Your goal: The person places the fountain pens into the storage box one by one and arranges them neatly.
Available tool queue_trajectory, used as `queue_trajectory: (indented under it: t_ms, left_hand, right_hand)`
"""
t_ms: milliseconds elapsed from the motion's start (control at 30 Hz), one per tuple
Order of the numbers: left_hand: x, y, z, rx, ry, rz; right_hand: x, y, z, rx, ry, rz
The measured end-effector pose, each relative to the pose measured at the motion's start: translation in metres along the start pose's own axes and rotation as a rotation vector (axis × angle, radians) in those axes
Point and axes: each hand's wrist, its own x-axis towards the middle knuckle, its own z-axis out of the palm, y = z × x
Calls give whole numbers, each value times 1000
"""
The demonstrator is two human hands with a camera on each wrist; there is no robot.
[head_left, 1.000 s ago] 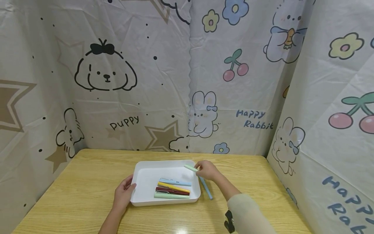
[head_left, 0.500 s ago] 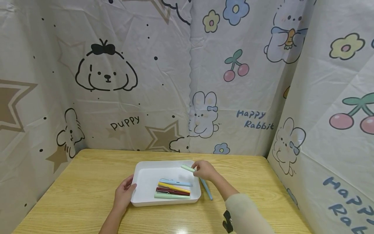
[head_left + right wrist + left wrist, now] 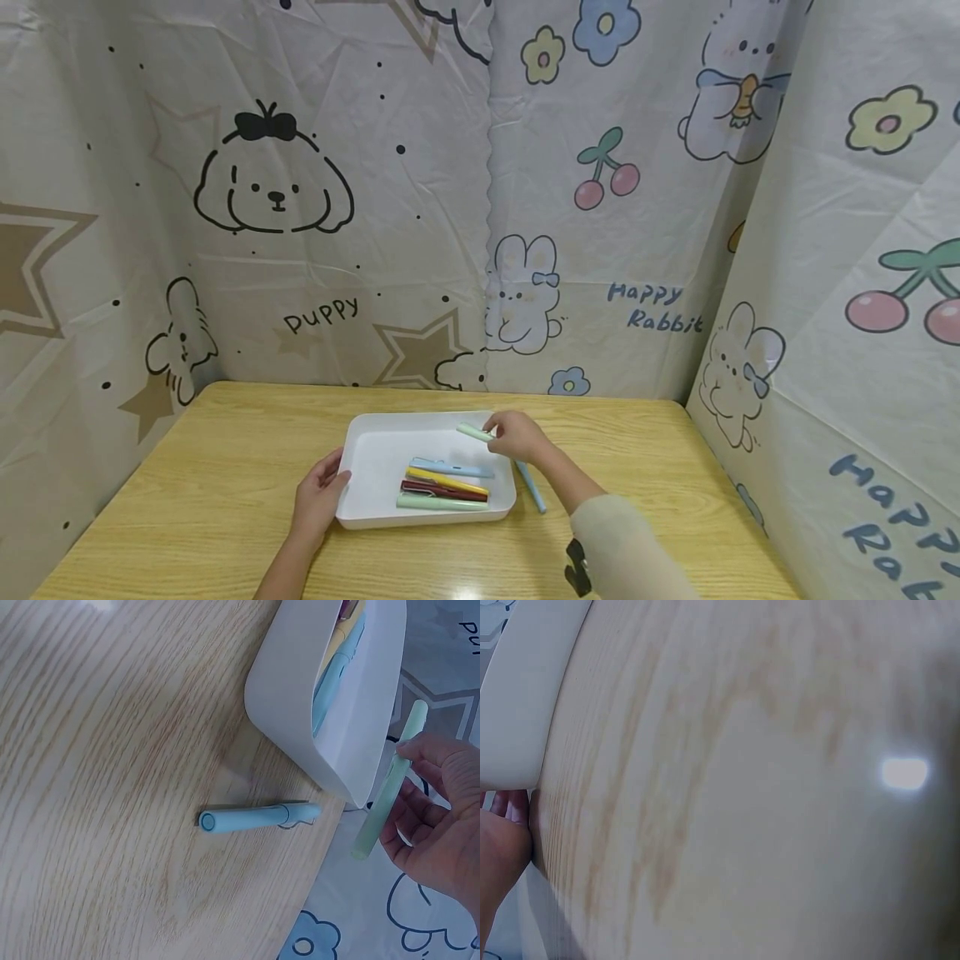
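Observation:
My right hand (image 3: 519, 437) pinches a light green pen (image 3: 394, 780) between thumb and fingers above the back right corner of a white tray (image 3: 375, 450). My left hand (image 3: 318, 493) holds the tray's left side, thumb at the rim. Inside the tray lie a light blue pen (image 3: 453, 468), a yellow pen (image 3: 447, 482), a dark red pen (image 3: 450, 492) and another light green pen (image 3: 441, 502), side by side. A second blue pen (image 3: 259, 816) lies on the table just right of the tray, partly hidden by my right arm in the head view.
The wooden table (image 3: 225, 467) reaches back to a cloth wall (image 3: 420, 250) printed with cartoon animals. Another cloth panel (image 3: 825, 400) stands along the right side. A dark strap (image 3: 577, 568) shows by the right sleeve.
My right hand has moved a little left with the light green pen, further over the tray. The left hand and the tray have stayed nearly still.

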Motion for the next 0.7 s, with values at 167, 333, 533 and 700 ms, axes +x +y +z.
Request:
queue_trajectory:
  t_ms: [167,333,533,700]
  left_hand:
    - [1,-1,0,9,-4,-9]
    - [2,-1,0,15,-4,-10]
    - [2,-1,0,1,-10,-11]
    - [2,-2,0,9,-7,-11]
  right_hand:
    - [2,-5,1,-23,-12,-21]
    - [6,-10,3,-57,-25,-39]
    - [9,-16,5,-62,-53,-34]
    - [11,-17,8,-67,-60,-53]
